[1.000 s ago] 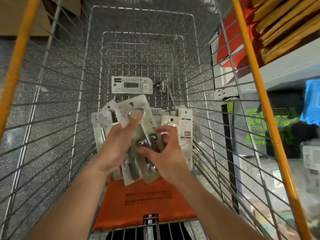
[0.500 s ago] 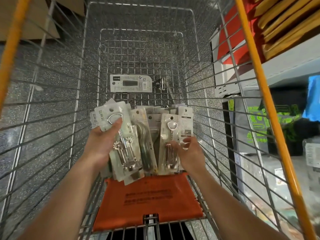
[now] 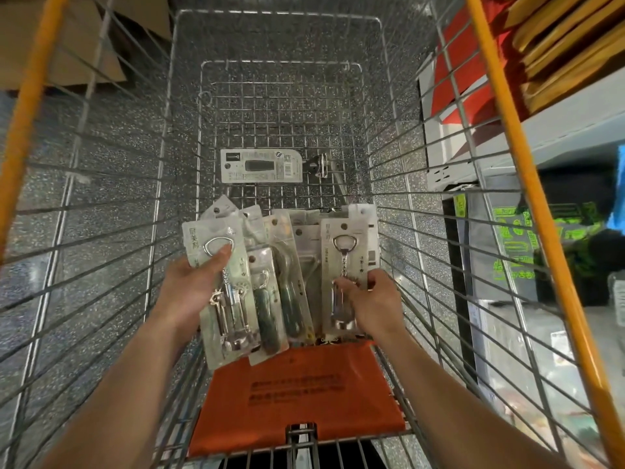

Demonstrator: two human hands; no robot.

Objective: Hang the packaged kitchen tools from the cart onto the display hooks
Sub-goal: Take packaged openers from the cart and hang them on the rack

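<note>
- Speckled shop floor (image 3: 101,147) showed through the wire walls of a cart (image 3: 532,184), with stocked shelving (image 3: 558,130) close on the right and flattened cardboard (image 3: 84,38) at the upper left.
- No display hooks were in view, so how many tools already hung there could not be told.
- Near the cart's handle end, a pile of packs (image 3: 294,265) lay fanned against an orange flap (image 3: 297,394), among them green-handled tools (image 3: 267,316).
- Well apart from the pile, a lone pack (image 3: 260,165) lay flat on the cart's floor, with a loose metal piece (image 3: 319,165) just beside it.
- The left grip (image 3: 192,289) was closed round a corkscrew pack (image 3: 223,299): palm behind the card, thumb pressed across its front near the metal loop.
- The right grip (image 3: 375,302) pinched the lower part of an opener pack (image 3: 345,265), thumb on the front and fingers curled at its right edge. Whether that pack was lifted or resting on the pile was unclear.
- Judged from this, the task was at the gathering step. One pack, perhaps two, was in hand, and nothing here was being hung.
- What was left looked like most of the job: carry the held packs to the hooks, then clear the pile and the lone pack.
</note>
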